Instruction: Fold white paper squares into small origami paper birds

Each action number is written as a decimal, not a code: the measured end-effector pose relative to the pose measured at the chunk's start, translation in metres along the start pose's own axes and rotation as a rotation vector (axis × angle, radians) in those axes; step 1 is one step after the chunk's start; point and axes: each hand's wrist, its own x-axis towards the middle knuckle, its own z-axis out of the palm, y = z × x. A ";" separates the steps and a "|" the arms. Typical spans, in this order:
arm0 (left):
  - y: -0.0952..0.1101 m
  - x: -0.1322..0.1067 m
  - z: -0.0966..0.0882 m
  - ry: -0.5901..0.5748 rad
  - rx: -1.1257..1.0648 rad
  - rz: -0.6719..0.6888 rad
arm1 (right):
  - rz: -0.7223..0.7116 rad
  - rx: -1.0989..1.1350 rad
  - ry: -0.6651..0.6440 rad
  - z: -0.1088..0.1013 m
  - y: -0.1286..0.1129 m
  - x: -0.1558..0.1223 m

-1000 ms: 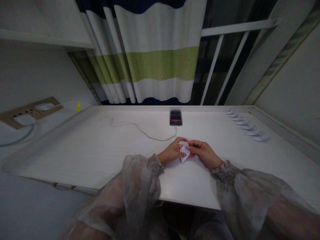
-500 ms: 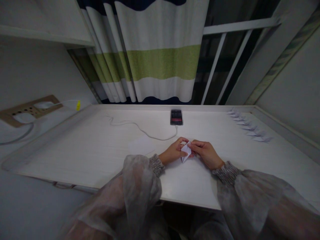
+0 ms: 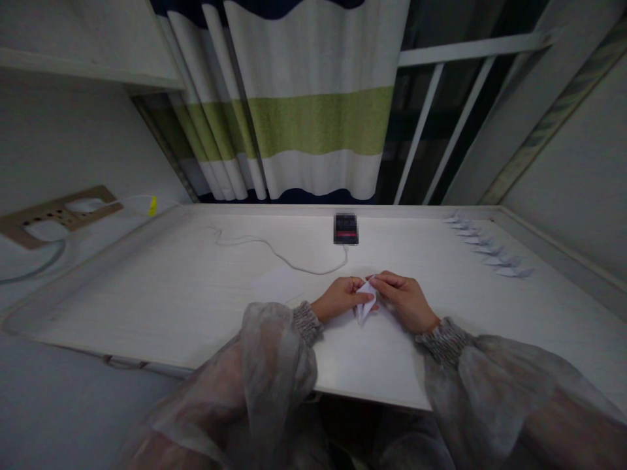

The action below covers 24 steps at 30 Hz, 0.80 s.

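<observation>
A small folded piece of white paper (image 3: 365,305) is held between my two hands above the white desk (image 3: 362,372). My left hand (image 3: 341,297) grips its left side, thumb lying across the front. At its upper right, my right hand (image 3: 404,300) pinches the top edge between thumb and fingers. The lower end of the paper narrows to a point. Some of my fingertips are hidden behind it.
Several folded paper cranes (image 3: 482,248) stand in a row at the far right. White paper sheets (image 3: 278,284) lie left of my hands. Behind stands a blurred dark device (image 3: 345,229) with a white cable (image 3: 274,251). A power strip (image 3: 59,215) is on the left wall.
My left thumb has moved right across the paper, and its fingers have closed in behind. The paper has turned slightly and looks narrower, its point lower. My right hand has barely shifted.
</observation>
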 end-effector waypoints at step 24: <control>0.007 -0.007 0.000 -0.075 0.022 -0.112 | 0.062 0.015 0.116 -0.002 -0.003 0.000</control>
